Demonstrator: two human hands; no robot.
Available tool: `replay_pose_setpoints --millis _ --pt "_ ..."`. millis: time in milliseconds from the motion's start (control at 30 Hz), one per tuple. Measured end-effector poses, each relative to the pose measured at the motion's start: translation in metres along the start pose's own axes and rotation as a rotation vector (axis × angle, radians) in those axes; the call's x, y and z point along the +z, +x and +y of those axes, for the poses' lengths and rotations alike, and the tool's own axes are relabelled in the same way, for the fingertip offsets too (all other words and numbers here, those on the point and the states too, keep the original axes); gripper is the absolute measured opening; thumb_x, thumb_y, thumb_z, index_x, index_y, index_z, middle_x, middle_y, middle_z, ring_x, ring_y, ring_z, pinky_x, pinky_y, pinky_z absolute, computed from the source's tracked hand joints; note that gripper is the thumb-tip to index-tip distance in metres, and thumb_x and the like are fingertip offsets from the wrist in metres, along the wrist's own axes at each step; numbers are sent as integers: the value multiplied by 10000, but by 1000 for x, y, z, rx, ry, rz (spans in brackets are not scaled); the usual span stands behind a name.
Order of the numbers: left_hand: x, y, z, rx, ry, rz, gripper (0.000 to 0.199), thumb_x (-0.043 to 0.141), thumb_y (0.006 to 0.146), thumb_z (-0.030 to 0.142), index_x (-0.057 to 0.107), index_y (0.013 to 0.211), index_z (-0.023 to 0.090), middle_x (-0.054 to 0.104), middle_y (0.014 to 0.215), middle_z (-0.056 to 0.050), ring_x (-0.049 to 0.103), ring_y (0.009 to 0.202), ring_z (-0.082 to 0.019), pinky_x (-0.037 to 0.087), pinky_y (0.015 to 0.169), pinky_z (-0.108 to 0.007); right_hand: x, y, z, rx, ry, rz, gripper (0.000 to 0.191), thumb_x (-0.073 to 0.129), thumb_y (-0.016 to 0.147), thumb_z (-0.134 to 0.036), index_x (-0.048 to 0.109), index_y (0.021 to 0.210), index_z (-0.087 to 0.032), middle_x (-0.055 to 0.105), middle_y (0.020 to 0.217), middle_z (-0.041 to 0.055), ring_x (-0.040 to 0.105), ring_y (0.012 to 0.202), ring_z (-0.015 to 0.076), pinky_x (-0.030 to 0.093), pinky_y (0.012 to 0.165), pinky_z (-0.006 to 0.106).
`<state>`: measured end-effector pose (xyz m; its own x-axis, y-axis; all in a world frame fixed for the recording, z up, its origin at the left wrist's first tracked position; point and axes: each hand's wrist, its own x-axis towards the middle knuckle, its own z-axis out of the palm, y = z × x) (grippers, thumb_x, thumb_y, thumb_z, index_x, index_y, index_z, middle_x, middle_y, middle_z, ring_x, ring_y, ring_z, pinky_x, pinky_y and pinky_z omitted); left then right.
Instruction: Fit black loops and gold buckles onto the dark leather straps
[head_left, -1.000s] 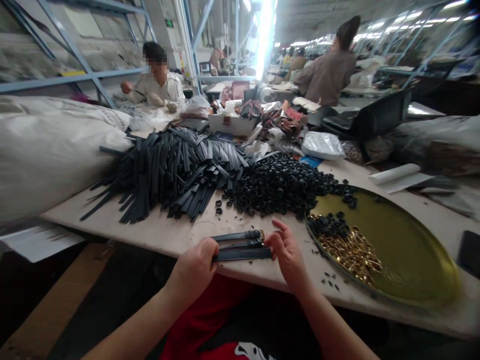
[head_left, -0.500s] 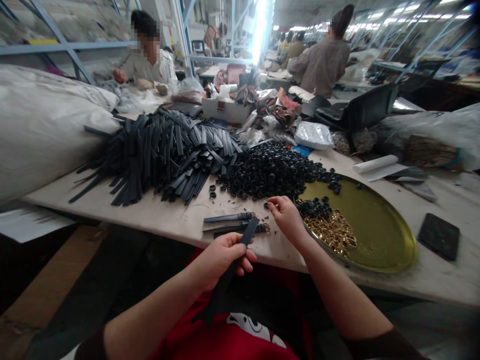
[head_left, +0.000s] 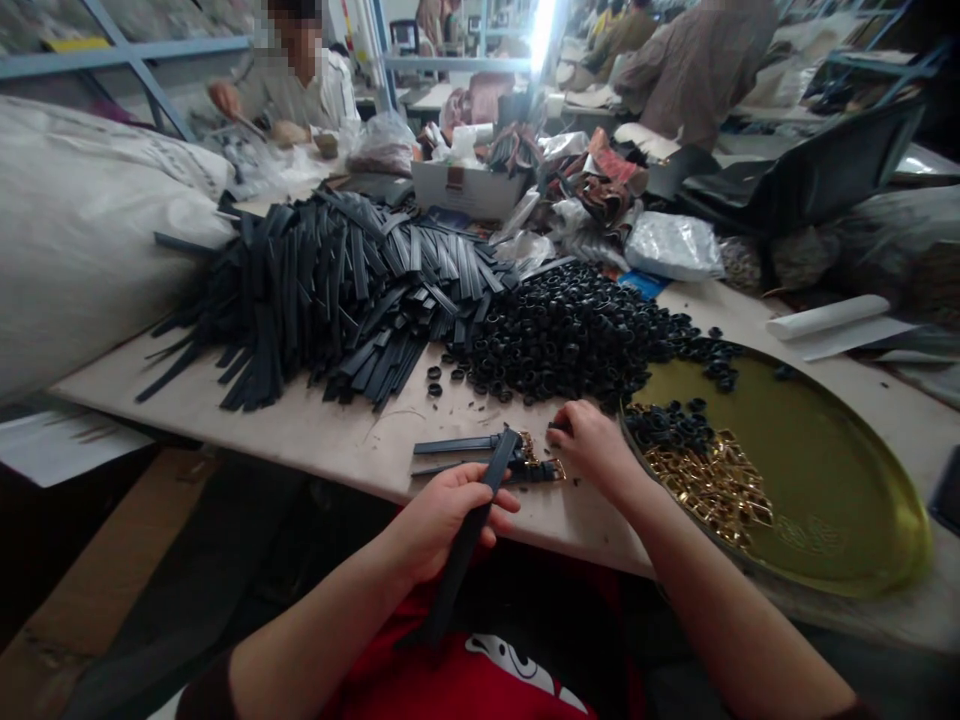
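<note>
My left hand (head_left: 457, 505) is closed around a long black strap (head_left: 474, 520), which slants from the table edge down to my lap. Pinched in the fingertips of my right hand (head_left: 589, 440) is a small black loop (head_left: 556, 428), just in front of a heap of black loops (head_left: 559, 335). Between my hands lie straps with gold buckles (head_left: 457, 445) on the table. Gold buckles (head_left: 712, 485) and more loops sit in a round golden tray (head_left: 840, 500) to the right.
A large pile of black straps (head_left: 322, 290) covers the table's left part, beside a big white sack (head_left: 90, 250). Behind are a white box (head_left: 465, 190), scraps and a silver packet (head_left: 673, 245). Two people (head_left: 322, 95) are across the table.
The view has turned and dipped slightly, so the tray appears larger and the phone is mostly out of frame. My right hand's fingers have closed more, with a black loop between them.
</note>
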<state>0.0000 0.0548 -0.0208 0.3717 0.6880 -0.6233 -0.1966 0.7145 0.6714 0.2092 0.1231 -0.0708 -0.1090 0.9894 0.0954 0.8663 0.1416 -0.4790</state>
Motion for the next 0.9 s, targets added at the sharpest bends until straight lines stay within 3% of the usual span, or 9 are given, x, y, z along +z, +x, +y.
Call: replay_pose_setpoints --millis 67,200,300,433,567,633,767,900 --pt "1 3 1 0 -21 -21 210 483 743 95 547 941 117 635 755 -47 566 505 -60 407 387 -112 -4 -4 -3 91 234 -17 139 632 670 -205 500 633 -182 508 667 8 473 650 157 359 618 278" --pt "6 4 17 92 -149 -12 209 494 752 54 564 942 108 629 742 -38 588 556 -61 450 461 -118 -11 -21 -18 313 979 -180 254 661 663 -397 541 647 -174 533 613 -20 465 559 107 375 556 244" --pt "13 1 43 305 -344 73 288 458 734 -18 550 965 127 627 775 -19 626 660 -79 514 620 -174 -10 -38 -38 476 1436 -166 270 732 603 -382 566 665 -178 594 647 -22 514 566 85 414 562 215" --pt "23 -3 69 634 -476 235 268 411 755 -8 503 932 169 629 835 0 634 842 -109 497 829 -275 -3 -57 -67 627 1785 -131 374 782 560 -298 615 885 -217 649 706 -21 574 585 75 470 574 192" --pt "32 -5 56 813 -288 337 195 420 808 91 460 954 214 614 987 5 587 986 -117 464 876 -275 0 -69 -85 683 1924 -88 331 794 540 -250 615 818 -227 670 741 -21 611 613 87 512 604 212" --pt "34 -6 40 774 -104 339 128 466 813 172 481 936 205 615 968 0 595 939 -121 473 832 -253 0 -73 -88 669 1919 -45 325 790 545 -244 606 812 -226 670 747 -21 614 605 91 521 603 227" --pt "32 -12 11 586 244 237 149 587 751 257 536 851 160 595 675 29 583 628 -100 472 631 -209 -1 -80 -86 595 1776 66 306 769 582 -277 601 827 -202 650 732 -23 585 543 81 506 562 228" --pt "31 -20 -5 599 306 272 127 571 764 271 511 815 172 569 590 50 555 562 -92 445 585 -202 -1 -88 -85 457 1595 130 236 728 643 -297 601 811 -191 621 700 -34 566 560 79 481 596 232"
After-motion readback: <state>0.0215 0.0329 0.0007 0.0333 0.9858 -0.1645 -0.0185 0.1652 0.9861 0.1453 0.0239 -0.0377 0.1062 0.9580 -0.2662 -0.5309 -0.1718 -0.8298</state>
